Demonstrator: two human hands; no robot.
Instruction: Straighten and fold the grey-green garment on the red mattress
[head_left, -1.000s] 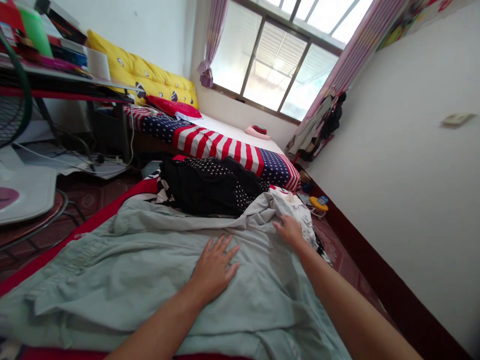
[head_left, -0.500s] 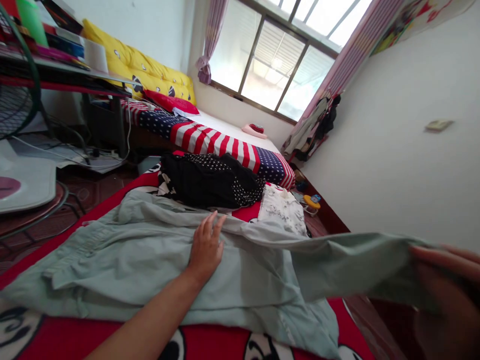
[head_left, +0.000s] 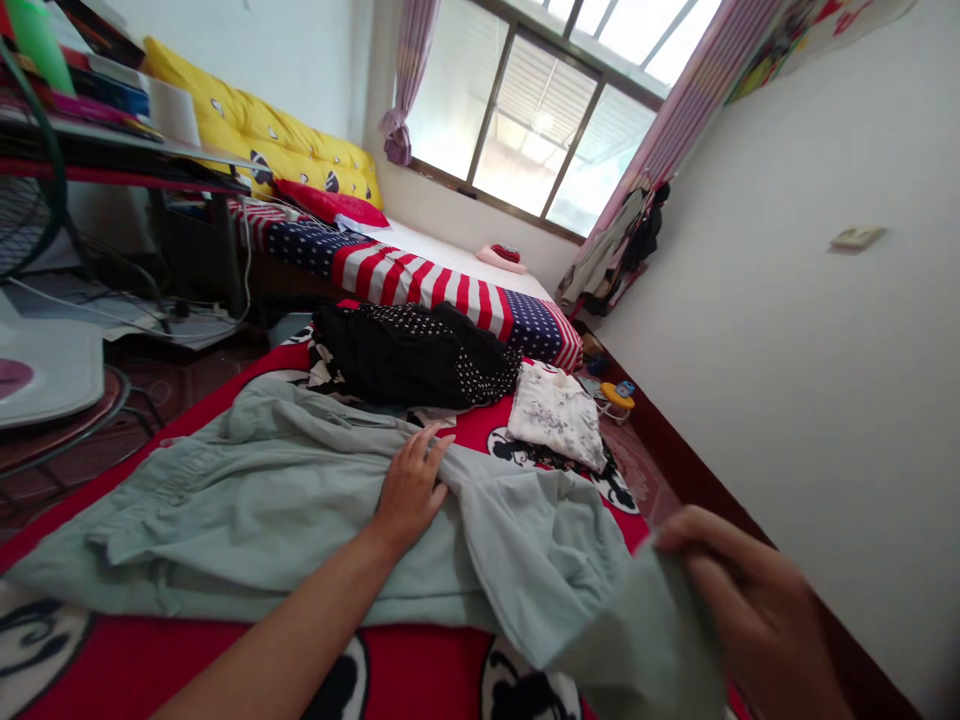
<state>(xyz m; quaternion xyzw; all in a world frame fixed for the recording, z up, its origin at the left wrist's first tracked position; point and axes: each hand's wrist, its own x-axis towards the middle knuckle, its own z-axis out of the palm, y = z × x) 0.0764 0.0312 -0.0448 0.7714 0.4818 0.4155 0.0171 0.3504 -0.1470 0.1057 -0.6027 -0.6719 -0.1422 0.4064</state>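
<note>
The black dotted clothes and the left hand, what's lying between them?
In the head view, only the upper edge of the pale green garment lies between the black dotted clothes and the left hand, whose fingertips rest on it.

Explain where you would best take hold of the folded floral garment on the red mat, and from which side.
Take the floral garment by its near edge, coming from the right-hand side: it lies flat and folded, the black dotted clothes crowd its left.
</note>
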